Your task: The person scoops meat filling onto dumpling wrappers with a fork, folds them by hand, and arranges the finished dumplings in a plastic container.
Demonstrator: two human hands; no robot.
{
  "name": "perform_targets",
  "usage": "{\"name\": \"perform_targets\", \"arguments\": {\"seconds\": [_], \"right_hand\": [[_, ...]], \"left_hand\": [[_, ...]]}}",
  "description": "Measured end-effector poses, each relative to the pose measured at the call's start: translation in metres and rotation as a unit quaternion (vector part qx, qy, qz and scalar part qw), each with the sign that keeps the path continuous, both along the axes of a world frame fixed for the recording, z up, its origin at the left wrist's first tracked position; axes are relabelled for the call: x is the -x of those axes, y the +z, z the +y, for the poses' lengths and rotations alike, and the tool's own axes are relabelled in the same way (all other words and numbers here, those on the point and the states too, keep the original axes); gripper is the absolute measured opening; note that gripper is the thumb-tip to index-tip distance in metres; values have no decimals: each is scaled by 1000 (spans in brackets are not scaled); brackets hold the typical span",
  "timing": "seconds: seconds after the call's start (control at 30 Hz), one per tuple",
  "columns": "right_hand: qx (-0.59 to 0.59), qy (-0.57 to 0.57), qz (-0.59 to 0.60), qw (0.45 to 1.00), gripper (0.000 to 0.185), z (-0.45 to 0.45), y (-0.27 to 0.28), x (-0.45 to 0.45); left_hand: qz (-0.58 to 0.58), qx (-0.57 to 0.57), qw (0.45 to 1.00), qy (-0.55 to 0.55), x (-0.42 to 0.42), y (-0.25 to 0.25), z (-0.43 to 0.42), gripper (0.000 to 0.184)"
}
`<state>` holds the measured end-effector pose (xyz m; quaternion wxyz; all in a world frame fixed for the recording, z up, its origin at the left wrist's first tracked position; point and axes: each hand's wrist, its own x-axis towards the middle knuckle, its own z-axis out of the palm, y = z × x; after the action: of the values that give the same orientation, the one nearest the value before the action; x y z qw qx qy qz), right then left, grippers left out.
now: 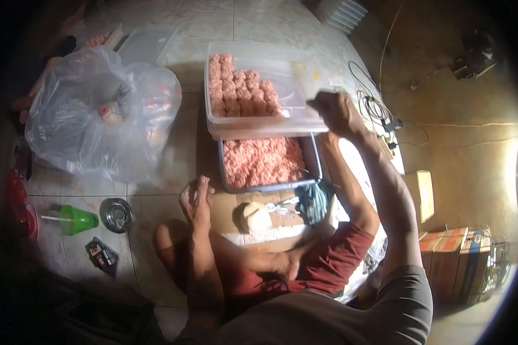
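My right hand (pixel 341 113) is blurred beside the right edge of a clear plastic box (pixel 296 95). Its fingers look curled, and what they hold, if anything, is hidden in shadow. Rows of pink lumps (pixel 242 92), like balls of minced meat, fill the left part of that box. In front of it and partly under it stands a blue-grey tub (pixel 270 188) of loose pink mince (pixel 262 161). My left hand (pixel 197 198) is held apart from the tub, near its front left corner, fingers stretched and nothing visible in them.
A large clear plastic bag (pixel 103 115) with items inside lies at left. Nearby are a green cup (pixel 79 219), a metal ashtray (pixel 116 215) and a dark tray (pixel 102 257). A pale round object (pixel 256 217) and dark cloth (pixel 315 202) lie before the tub; cables (pixel 374 103) run at right.
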<state>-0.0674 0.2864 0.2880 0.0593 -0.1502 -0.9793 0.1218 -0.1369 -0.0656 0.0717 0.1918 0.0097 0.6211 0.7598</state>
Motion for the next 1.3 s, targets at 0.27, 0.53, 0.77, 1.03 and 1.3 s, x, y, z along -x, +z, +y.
{"name": "perform_targets", "arguments": {"seconds": [0.27, 0.53, 0.77, 1.03, 1.3], "right_hand": [[-358, 45, 107, 926, 60, -4, -147, -134], [-19, -85, -174, 981, 32, -4, -156, -114], [-58, -38, -175, 982, 27, -4, -144, -104], [-84, 32, -179, 980, 24, -18, -154, -92], [-108, 38, -223, 968, 26, -14, -150, -82]], "left_hand": [[201, 144, 943, -221, -62, -3, 17, 23], [619, 343, 662, -249, -119, -73, 50, 44], [588, 297, 722, -212, -124, -53, 49, 30], [486, 359, 753, -261, -114, -52, 56, 24], [324, 242, 883, -240, -102, -84, 46, 35]]}}
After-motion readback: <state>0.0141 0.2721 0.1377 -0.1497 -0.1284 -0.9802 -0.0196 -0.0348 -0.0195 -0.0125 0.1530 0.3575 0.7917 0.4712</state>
